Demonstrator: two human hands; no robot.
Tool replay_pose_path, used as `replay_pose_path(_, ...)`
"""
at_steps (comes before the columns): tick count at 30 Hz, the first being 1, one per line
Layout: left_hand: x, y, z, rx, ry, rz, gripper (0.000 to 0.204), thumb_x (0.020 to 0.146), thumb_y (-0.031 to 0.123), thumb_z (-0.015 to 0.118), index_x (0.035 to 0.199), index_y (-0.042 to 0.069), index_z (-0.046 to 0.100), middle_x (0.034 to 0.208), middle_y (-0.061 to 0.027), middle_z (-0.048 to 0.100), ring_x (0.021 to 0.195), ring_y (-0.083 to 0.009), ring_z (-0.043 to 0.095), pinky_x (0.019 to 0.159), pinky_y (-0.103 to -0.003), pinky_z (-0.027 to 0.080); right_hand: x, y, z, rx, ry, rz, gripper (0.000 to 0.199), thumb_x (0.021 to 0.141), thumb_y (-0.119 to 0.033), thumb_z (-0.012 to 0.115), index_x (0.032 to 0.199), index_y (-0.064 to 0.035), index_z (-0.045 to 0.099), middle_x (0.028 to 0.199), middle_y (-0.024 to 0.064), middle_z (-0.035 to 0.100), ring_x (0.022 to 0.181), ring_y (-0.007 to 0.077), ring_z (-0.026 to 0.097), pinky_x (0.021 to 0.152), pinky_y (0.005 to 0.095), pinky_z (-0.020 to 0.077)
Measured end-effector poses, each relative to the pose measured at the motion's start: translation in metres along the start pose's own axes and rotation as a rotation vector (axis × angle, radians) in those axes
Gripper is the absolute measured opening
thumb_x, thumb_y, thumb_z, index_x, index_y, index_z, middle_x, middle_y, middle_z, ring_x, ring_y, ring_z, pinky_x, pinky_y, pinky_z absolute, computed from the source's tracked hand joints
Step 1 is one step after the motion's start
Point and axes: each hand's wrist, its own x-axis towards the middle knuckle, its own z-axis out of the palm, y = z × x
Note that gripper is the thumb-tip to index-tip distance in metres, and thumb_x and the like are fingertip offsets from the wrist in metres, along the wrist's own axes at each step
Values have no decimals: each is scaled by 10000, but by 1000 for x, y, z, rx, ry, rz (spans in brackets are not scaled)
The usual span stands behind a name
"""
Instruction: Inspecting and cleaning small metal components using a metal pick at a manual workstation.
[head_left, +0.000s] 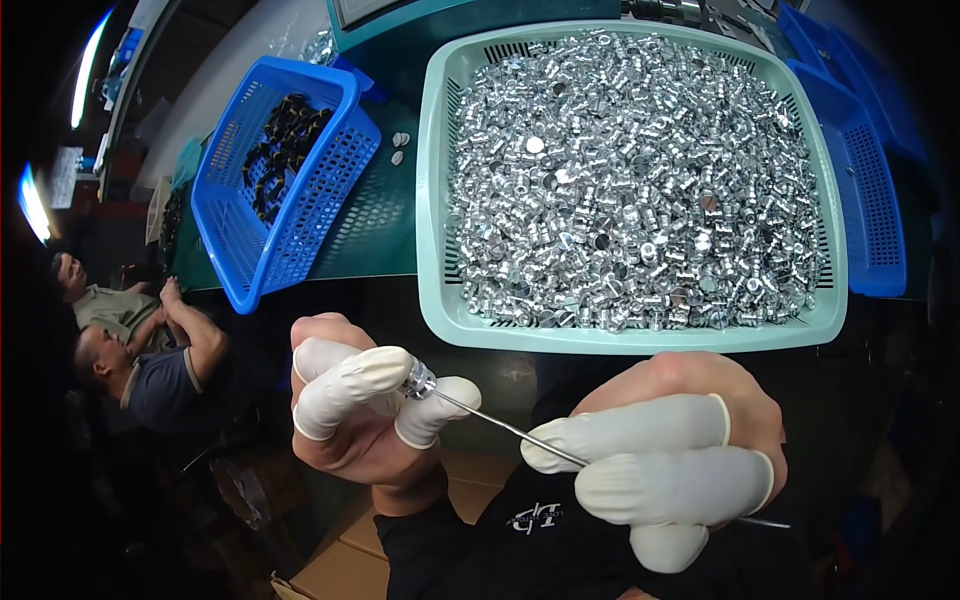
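Note:
My left hand (365, 400), with white finger cots on its fingers, pinches a small shiny metal fitting (418, 380) between thumb and fingertips. A thin metal rod (500, 424) runs from that fitting to my right hand (660, 460). The right fingers, also in white cots, are closed around the rod, and its far end (765, 523) sticks out beyond them. Whether the rod's tip sits inside the fitting or only touches it I cannot tell. Just beyond both hands stands a pale green plastic basket (432, 200), heaped with similar small silver fittings (640, 180).
Left of the green basket, a blue perforated basket (225, 200) holds black and yellow parts (285, 150). Small white pieces (399, 145) lie on the green tabletop (385, 225). More blue baskets (865, 180) stand at the right. Two people (165, 345) sit at the left; cardboard boxes (365, 540) are below.

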Motion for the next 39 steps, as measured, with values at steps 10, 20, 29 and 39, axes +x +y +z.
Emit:
replay_pose_path(10,-1,-4,5,-316,50,-162,551,510,353,926,909,106,636,654,68,496,615,-104,406,583,-263,285,1,16,27,-76,370,-152,205,692,-41,791,868,16,703,802,168,673,552,161,602,430,219,488)
replay_pose_path(20,0,4,5,-288,22,-188,526,516,319,928,895,93,641,627,56,531,590,-101,420,577,-259,290,-7,11,23,16,208,-58,301,716,-84,786,962,53,677,882,174,678,639,186,637,511,246,516)
replay_pose_path(29,7,0,7,-265,0,-121,489,508,256,930,875,75,662,608,34,541,600,-109,427,578,-251,310,-4,14,2,-76,-1,-25,385,744,-85,727,1091,55,638,948,134,678,751,188,667,612,276,538)
replay_pose_path(39,7,8,5,174,-171,83,365,605,147,866,937,85,727,601,42,504,615,-157,476,608,-295,367,3,25,3,-225,53,-126,124,840,-8,630,940,63,646,834,160,690,598,252,648,518,317,522)
